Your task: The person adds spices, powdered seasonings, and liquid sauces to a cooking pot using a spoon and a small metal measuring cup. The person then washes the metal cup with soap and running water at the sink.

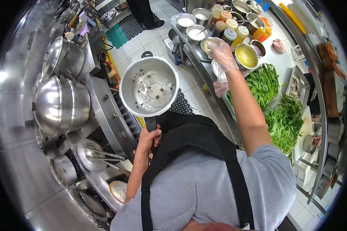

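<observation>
My bare left hand (pixel 151 138) is wrapped round the black handle of a deep metal pot (pixel 124 96), held out over the floor. Inside the pot lie several star anise (pixel 157 97) and small dark bits. My right hand (pixel 222 55), in a clear plastic glove, reaches over the counter. Its bent fingers are at a small bowl (pixel 206 49) with pale contents; the fingertips and anything between them are hard to make out. Beside that hand stand a bowl of yellow liquid (pixel 246 56) and squeeze bottles (pixel 230 35).
Leafy greens (pixel 264 82) fill a tray on the right counter, near a metal tray (pixel 297 82). Metal containers of white powder (pixel 196 32) stand at its far end. Large pots (pixel 61 104), a lid (pixel 90 154) and tongs (pixel 106 154) are at the stove on the left.
</observation>
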A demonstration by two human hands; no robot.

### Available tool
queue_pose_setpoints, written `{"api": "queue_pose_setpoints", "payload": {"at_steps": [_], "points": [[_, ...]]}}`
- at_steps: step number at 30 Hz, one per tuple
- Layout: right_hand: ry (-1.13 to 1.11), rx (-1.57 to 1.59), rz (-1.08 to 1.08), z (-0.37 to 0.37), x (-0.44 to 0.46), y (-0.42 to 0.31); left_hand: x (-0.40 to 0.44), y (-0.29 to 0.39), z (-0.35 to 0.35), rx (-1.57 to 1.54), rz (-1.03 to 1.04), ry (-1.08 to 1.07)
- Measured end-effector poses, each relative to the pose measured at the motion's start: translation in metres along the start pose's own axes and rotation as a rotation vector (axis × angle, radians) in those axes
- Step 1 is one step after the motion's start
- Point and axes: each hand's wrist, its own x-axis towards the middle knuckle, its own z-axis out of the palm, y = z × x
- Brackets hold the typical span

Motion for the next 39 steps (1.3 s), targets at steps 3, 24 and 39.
{"api": "queue_pose_setpoints", "payload": {"at_steps": [3, 24, 39], "points": [[0.066, 0.057, 0.069, 0.023, 0.055, -0.017, 0.044, 0.053, -0.018, -0.066, -0.003, -0.050], [0.485, -0.444, 0.063, 0.082, 0.164, -0.003, 0.407, 0.379, -0.104, 0.323, -0.149, -0.405], [0.474, -0.458, 0.039, 0.096, 0.180, -0.040, 0.539, 0.462, -0.064, 0.446, -0.267, -0.541]]}}
